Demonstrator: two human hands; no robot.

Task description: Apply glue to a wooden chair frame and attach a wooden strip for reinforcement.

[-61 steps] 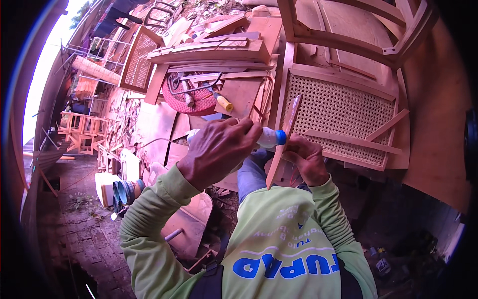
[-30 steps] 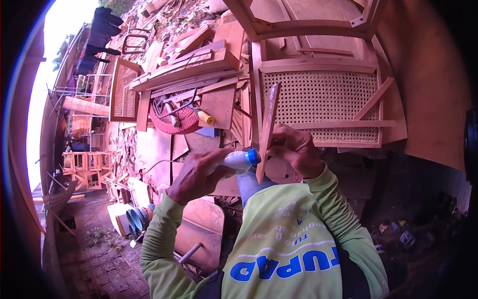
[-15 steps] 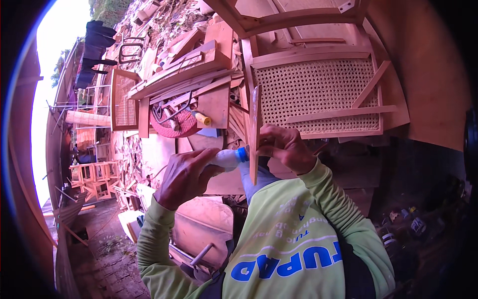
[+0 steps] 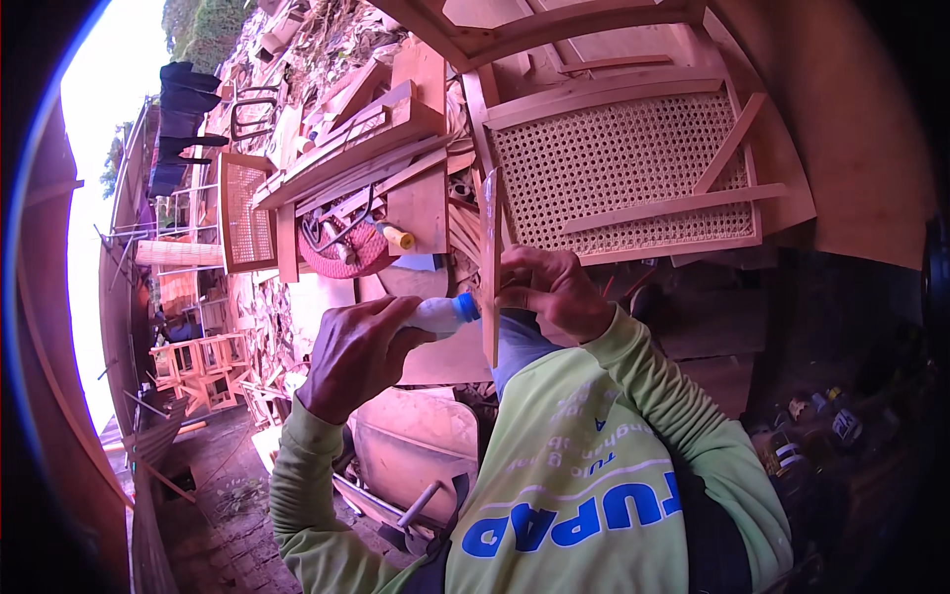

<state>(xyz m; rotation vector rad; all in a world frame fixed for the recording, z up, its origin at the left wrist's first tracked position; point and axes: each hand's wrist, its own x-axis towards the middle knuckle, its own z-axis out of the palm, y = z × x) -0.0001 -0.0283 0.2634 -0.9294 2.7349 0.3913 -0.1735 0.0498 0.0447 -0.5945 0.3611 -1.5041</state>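
My left hand [image 4: 351, 351] is closed around a translucent plastic bottle of whitish contents [image 4: 438, 314], its blue top pointed at a narrow wooden strip [image 4: 490, 228] just to its right. My right hand [image 4: 549, 292] pinches that strip near its middle, so it stands roughly lengthwise away from me. The strip's upper part has a glossy, wet-looking streak. Beyond my hands lies a chair panel of woven cane in a wooden frame [image 4: 614, 168], with two loose wooden pieces across it. Whether the bottle tip touches the strip I cannot tell.
A stack of planks [image 4: 346, 158], a red woven round mat [image 4: 336, 259] with a hacksaw and a yellow-handled tool [image 4: 396, 236], a wooden chair frame [image 4: 574, 35] at the top, small wooden frames [image 4: 198, 366] at left, and a rounded board [image 4: 406, 445] below my left forearm.
My left hand has moved leftward and down with the bottle. My right hand and the strip have shifted left and the strip is more upright. The surroundings have shifted as my view turned.
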